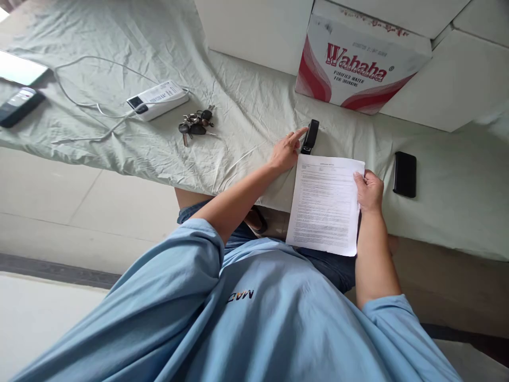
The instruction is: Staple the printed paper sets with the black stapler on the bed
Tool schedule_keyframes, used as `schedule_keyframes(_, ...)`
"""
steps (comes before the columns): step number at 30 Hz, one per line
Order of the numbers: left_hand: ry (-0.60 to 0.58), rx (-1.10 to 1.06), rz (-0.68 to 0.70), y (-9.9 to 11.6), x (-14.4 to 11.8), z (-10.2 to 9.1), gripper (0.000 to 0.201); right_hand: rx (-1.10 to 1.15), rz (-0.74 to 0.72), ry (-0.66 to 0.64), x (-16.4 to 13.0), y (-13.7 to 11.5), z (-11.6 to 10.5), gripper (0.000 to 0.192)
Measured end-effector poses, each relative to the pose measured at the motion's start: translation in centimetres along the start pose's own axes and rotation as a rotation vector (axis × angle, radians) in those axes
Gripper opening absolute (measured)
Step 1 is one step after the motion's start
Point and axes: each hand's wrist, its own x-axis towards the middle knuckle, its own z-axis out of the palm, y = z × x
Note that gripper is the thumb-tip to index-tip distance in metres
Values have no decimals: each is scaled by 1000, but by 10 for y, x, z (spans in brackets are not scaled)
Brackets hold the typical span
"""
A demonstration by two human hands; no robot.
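A printed sheet of paper (324,207) hangs partly past the table edge above my lap, its text facing up. My right hand (369,190) grips its upper right side, the thumb on top and the other fingers beneath. A black stapler (310,136) stands on the cloth just beyond the top edge of the sheet. My left hand (287,152) is beside the stapler, its index finger stretched out to the stapler's side; the finger appears to touch it. The remaining fingers of that hand are partly hidden.
A black phone (404,174) lies to the right on the cloth-covered table (246,122). Keys (196,124), a white power bank (158,100) with a cable, and a dark device (19,106) lie left. A Wahaba-style printed carton (358,63) and white boxes stand behind.
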Motion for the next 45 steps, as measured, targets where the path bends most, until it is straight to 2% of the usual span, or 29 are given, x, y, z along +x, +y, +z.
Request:
schedule_keyframes(3,13,-47,-111,8,3,-4,52,41,-49,99,-15,-3,-2,66)
schedule_keyframes(6,26,-219,-276,24,-8,-8,31,250,-34,197,-25,0,3,64)
schedule_keyframes(7,-10,-302,-316,29,-17,-9,23,324,-17,229,-26,1,5,63)
schedule_keyframes(8,-66,-380,-337,35,-27,-10,25,382,-2,257,-26,3,7,62)
schedule_keyframes(10,-208,-459,-323,44,-48,-12,45,443,18,287,-25,6,9,60)
schedule_keyframes(11,-256,-445,-274,47,-58,-13,53,454,24,287,-23,8,10,59)
schedule_keyframes(13,-310,-374,-151,49,-72,-14,66,450,34,260,-21,10,11,58)
schedule_keyframes(15,-328,-323,-95,48,-77,-16,73,436,41,238,-20,10,11,61)
schedule_keyframes(18,-324,-240,-90,43,-73,-15,69,436,55,239,-20,9,11,64)
schedule_keyframes(21,-267,-149,-83,39,-67,-11,56,482,89,249,-21,8,10,66)
schedule_keyframes(23,-226,-140,-81,38,-66,-8,55,497,107,255,-21,9,10,70)
schedule_keyframes(28,-188,-219,-48,39,-68,-9,76,447,89,261,-20,12,9,73)
schedule_keyframes(34,-271,-381,-58,37,-72,-12,76,458,81,252,-22,9,11,70)
schedule_keyframes(40,-230,-453,-97,33,-74,-11,77,469,80,301,-21,9,11,69)
schedule_keyframes(45,-234,-500,-161,35,-74,-11,82,404,53,287,-18,13,9,74)
